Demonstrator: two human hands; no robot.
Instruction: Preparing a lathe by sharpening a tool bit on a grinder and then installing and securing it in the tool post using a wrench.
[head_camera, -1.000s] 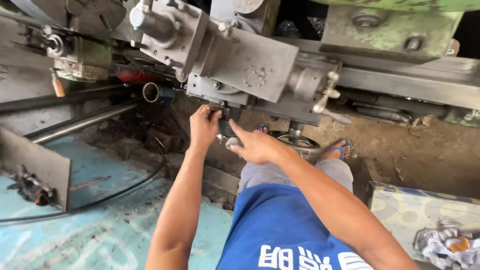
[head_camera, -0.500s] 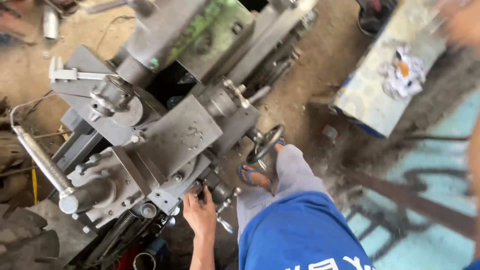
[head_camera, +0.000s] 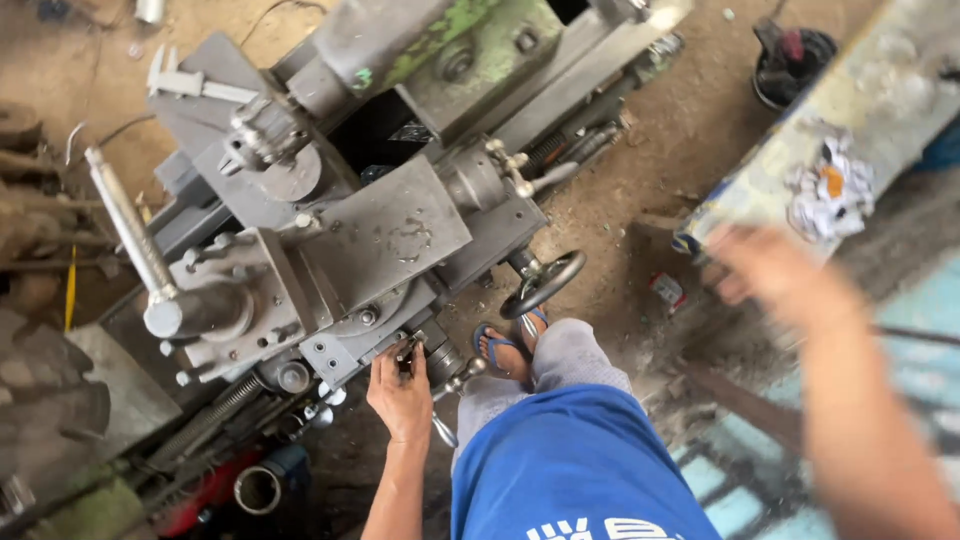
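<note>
My left hand (head_camera: 400, 395) is closed around a small crank handle (head_camera: 425, 352) on the front of a grey lathe carriage (head_camera: 380, 240). My right hand (head_camera: 765, 272) is raised off to the right, away from the machine. It is motion-blurred, its fingers look spread, and nothing shows in it. A black handwheel (head_camera: 543, 283) sits just right of the carriage, above my sandalled foot (head_camera: 500, 350). My blue shirt fills the bottom centre of the view.
A long lever (head_camera: 125, 225) juts from the tool post at the left, and a caliper (head_camera: 195, 85) lies on the machine's top. A bench (head_camera: 760, 190) with a crumpled rag (head_camera: 830, 185) stands at the right, a black bucket (head_camera: 790, 60) behind it. A metal tube (head_camera: 258, 488) lies below the lathe.
The view has swung round over the lathe. My right hand has come off the crank and moved out to the right. The left hand stays on the crank.
</note>
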